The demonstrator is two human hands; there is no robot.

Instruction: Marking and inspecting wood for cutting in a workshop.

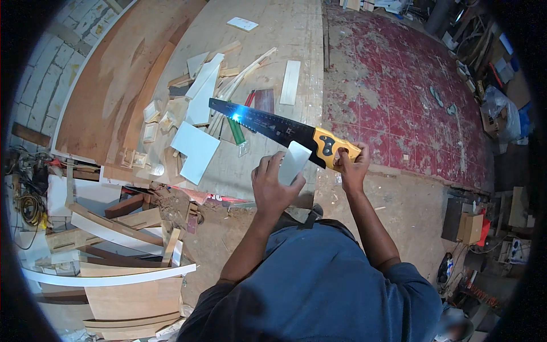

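Observation:
My right hand (354,168) is closed around the yellow and black handle of a handsaw (273,125). The dark blade points away to the left, with its toothed edge toward me and a bright glint near the tip. In my left hand (272,185) is a small white board piece (294,161), gripped between thumb and fingers, just on the near side of the blade by the handle. Whether the teeth touch the piece I cannot tell. Below the saw lies a wooden worktable (250,159); on it, near the blade, rests a notched white board (195,149).
Wood strips (245,74), a green object (236,131) and a pale wooden piece (290,82) lie on the table. A large brown panel (114,85) leans along the left. Offcuts (125,228) are heaped at lower left. Red worn floor tiles (393,97) stretch to the right.

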